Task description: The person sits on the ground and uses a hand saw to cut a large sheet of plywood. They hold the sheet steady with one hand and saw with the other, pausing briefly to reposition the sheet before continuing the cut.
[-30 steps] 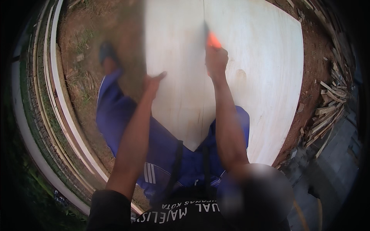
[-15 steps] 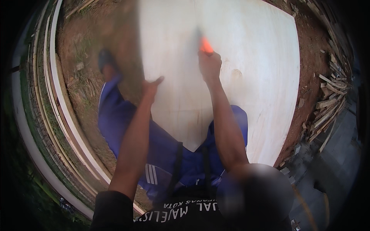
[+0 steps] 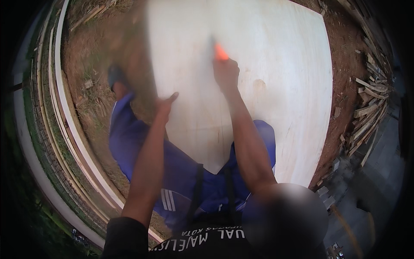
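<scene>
A large pale plywood sheet (image 3: 284, 82) spreads out in front of me, its near end between my knees. My left hand (image 3: 164, 108) grips the sheet's left edge, thumb lying on top; the other fingers are hidden beside or below the edge. Over the middle of the sheet, my right hand (image 3: 226, 74) is closed round an orange-handled tool (image 3: 221, 52). Its dark far end points away from me and is blurred, so its kind does not show. Whether that end touches the wood I cannot tell.
To the right, scrap wood (image 3: 366, 112) lies piled on brown soil beside grey paving (image 3: 371, 172). Long pale boards or rails (image 3: 82, 146) run along the left. My left foot (image 3: 115, 75) stands on dirt and dry grass beside the sheet.
The sheet and both hands appear slightly farther left in the picture, partly through a small shift of the view. Both holds are unchanged.
</scene>
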`<state>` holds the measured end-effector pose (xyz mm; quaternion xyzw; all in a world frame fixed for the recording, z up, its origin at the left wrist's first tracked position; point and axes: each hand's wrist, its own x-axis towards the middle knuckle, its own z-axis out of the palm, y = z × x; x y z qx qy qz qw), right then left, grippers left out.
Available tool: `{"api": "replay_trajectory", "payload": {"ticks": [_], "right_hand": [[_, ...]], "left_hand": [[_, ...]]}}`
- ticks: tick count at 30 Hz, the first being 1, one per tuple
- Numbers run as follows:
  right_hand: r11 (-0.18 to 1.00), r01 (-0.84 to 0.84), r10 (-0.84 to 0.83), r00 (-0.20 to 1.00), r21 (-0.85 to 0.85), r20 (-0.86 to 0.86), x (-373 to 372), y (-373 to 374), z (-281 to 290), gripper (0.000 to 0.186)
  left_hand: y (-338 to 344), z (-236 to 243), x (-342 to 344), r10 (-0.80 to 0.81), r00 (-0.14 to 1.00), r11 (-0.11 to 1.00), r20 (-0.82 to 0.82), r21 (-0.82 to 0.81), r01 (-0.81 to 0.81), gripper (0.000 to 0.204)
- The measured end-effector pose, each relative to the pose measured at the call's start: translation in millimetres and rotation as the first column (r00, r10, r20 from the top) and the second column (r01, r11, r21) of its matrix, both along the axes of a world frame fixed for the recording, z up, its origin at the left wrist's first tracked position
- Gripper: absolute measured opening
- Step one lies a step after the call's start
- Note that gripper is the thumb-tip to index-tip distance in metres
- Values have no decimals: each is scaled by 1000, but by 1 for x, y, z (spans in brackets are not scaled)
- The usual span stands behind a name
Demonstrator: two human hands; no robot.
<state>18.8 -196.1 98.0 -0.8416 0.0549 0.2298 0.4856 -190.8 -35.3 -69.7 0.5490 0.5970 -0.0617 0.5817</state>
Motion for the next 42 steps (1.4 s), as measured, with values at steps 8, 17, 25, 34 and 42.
{"api": "replay_trajectory", "payload": {"ticks": [8, 17, 25, 34, 42], "right_hand": [[981, 90, -80, 995, 174, -60, -150, -117, 56, 15], [998, -39, 41, 999, 40, -26, -69, -40, 18, 26], [992, -13, 8, 999, 129, 38, -91, -77, 10, 20], [996, 20, -21, 1000, 91, 14, -149, -111, 62, 19], [996, -79, 82, 989, -30, 120, -33, -17, -11, 30]], "left_hand": [[-7, 7, -7, 13, 1000, 978, -16, 208, -9, 59], [7, -19, -24, 49, 999, 994, 12, 99, -50, 63], [-1, -11, -16, 6, 1000, 991, -3, 131, -6, 55], [-2, 0, -11, 47, 999, 991, -10, 124, -46, 61], [4, -18, -3, 10, 999, 988, 43, 156, -16, 65]]}}
